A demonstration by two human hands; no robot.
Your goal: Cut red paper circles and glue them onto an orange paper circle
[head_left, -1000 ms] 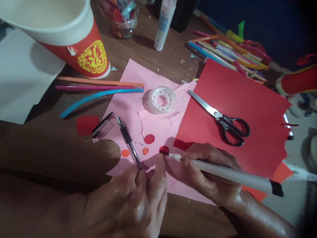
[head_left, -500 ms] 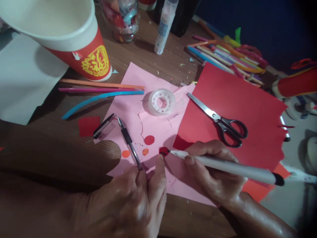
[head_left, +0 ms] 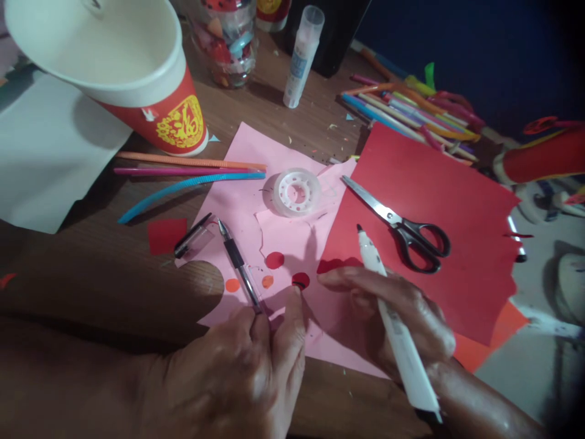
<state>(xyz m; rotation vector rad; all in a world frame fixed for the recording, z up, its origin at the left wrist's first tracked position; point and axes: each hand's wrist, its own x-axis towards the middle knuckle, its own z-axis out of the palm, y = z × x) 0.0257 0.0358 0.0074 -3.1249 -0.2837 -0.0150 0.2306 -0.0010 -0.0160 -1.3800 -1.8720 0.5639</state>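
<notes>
On a pink paper sheet (head_left: 249,149), my left hand (head_left: 247,372) has its other fingers curled and one fingertip pressed on the lower edge of a small red paper circle (head_left: 301,281) with dark curved marks. My right hand (head_left: 402,305) grips a white marker (head_left: 398,335), uncapped, its black tip pointing up and away from the circle. Close by lie another red paper circle (head_left: 275,260) and two smaller orange circles, one plain (head_left: 233,285) and one marked (head_left: 267,281). A black pen (head_left: 238,262) reaches to the left knuckles, its end hidden there.
A tape roll (head_left: 297,192) rests on the pink sheet. Black-handled scissors (head_left: 397,222) lie on red paper (head_left: 457,201). Straws (head_left: 192,172), a large paper cup (head_left: 178,116), a glue stick (head_left: 301,61), a jar (head_left: 226,46) and a pile of colored sticks (head_left: 411,113) stand or lie beyond.
The marker tip has lifted off the red circle and swung up and right; the marker now stands steeper in my right hand. My left hand has stayed in place.
</notes>
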